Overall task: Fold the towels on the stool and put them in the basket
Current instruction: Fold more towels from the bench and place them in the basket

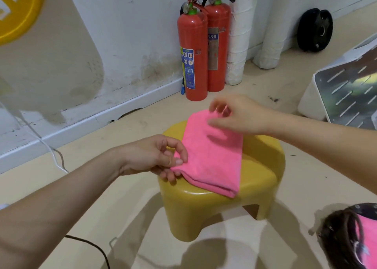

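- Left hand [155, 156]: thumb and fingertips pinch the near-left corner of the folded pink towel [212, 156].
- Right hand [234, 115]: fingers loosely apart above the far end, gripping nothing.
- Pink towel lies on the yellow stool [261, 166].

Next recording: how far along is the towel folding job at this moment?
Done: a pink cloth, likely a towel, sits in the basket. In hand: the folded towel lies on the stool, left hand pinching its near corner, right hand over its far end, grip unclear. Left: any last fold, then basket.
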Demonstrator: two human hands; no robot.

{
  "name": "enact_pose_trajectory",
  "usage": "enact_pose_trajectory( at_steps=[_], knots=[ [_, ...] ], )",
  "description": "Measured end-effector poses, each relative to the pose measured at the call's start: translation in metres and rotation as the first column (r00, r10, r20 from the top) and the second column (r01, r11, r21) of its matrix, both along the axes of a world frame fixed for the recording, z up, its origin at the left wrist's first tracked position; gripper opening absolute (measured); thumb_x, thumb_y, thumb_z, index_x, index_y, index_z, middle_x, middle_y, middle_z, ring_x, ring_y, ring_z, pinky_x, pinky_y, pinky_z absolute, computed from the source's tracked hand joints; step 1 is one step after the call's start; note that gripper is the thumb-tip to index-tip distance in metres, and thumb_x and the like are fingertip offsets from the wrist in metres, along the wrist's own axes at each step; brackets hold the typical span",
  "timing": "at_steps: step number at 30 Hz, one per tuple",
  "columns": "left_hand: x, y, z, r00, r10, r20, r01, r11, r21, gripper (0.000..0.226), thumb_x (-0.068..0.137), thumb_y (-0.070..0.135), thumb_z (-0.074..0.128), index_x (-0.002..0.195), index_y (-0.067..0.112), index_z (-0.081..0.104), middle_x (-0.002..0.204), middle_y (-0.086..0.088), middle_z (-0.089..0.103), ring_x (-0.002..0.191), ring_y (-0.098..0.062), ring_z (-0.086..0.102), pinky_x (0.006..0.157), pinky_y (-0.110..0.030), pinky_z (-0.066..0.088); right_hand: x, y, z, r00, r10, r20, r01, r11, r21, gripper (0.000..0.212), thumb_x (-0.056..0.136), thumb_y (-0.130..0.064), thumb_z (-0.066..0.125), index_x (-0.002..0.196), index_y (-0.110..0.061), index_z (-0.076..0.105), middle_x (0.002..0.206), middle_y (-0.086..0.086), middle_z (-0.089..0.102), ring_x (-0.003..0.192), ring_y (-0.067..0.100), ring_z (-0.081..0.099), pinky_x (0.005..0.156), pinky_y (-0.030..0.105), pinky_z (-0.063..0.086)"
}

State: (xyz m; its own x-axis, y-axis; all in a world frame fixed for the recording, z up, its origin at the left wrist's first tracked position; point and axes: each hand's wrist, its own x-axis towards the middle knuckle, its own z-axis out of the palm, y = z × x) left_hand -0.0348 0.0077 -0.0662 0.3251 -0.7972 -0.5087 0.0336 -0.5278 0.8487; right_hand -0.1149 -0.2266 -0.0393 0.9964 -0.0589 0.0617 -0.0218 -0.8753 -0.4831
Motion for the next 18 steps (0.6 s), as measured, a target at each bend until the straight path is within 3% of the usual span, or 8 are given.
enact_pose_trajectory(
  at_steps=[2,6,8,13,18],
  knots=[
    [0.008,0.004,0.001,1.0,0.021,0.006,-0.021,0.999,0.031,0.01,0.088,0.006,0.062,0.089,0.014,0.067,0.073,-0.013,0.066,0.058,-0.017,0.062,0.056,-0.021,0.051,-0.02,0.03,0.008,0.972,0.181,-0.147,-0.188,0.981,-0.038,0.031,0.081,-0.046,0.069,0.096,-0.021,0.058,0.085,-0.007,0.056,0.074,0.01,0.05,0.072,0.029,0.044],
    [0.012,0.007,-0.001,0.999,0.025,-0.042,-0.021,0.997,0.078,0.01,0.087,0.009,0.063,0.087,0.016,0.07,0.07,-0.011,0.066,0.062,-0.016,0.057,0.057,-0.019,0.05,-0.058,0.07,0.0,0.9,0.327,-0.289,-0.414,0.85,-0.327,0.044,0.084,-0.061,0.053,0.105,-0.023,0.046,0.09,-0.005,0.044,0.065,0.013,0.036,0.063,0.032,0.031],
    [0.011,0.007,-0.002,0.998,0.036,-0.05,-0.032,0.996,0.079,0.008,0.083,0.013,0.066,0.086,0.018,0.071,0.069,-0.011,0.066,0.058,-0.014,0.056,0.056,-0.019,0.048,-0.064,0.075,-0.006,0.896,0.341,-0.286,-0.435,0.807,-0.401,0.038,0.091,-0.055,0.046,0.108,-0.021,0.042,0.089,-0.003,0.038,0.062,0.015,0.031,0.064,0.032,0.03],
    [0.012,0.01,0.001,0.998,0.043,-0.055,-0.038,0.995,0.09,0.009,0.078,0.019,0.07,0.087,0.018,0.071,0.067,-0.008,0.065,0.051,-0.01,0.054,0.053,-0.017,0.044,-0.062,0.072,-0.013,0.915,0.323,-0.242,-0.398,0.824,-0.403,0.018,0.096,-0.034,0.04,0.105,-0.019,0.042,0.087,0.0,0.042,0.071,0.025,0.041,0.062,0.035,0.037],
    [0.012,0.012,0.002,0.999,0.033,-0.013,-0.032,0.996,0.082,0.007,0.083,0.014,0.065,0.09,0.011,0.066,0.059,-0.005,0.058,0.046,-0.011,0.046,0.048,-0.017,0.038,-0.063,0.071,-0.013,0.903,0.234,-0.36,-0.38,0.826,-0.417,0.016,0.092,-0.019,0.044,0.108,-0.019,0.04,0.076,0.0,0.037,0.07,0.028,0.042,0.056,0.035,0.033]
  ],
)
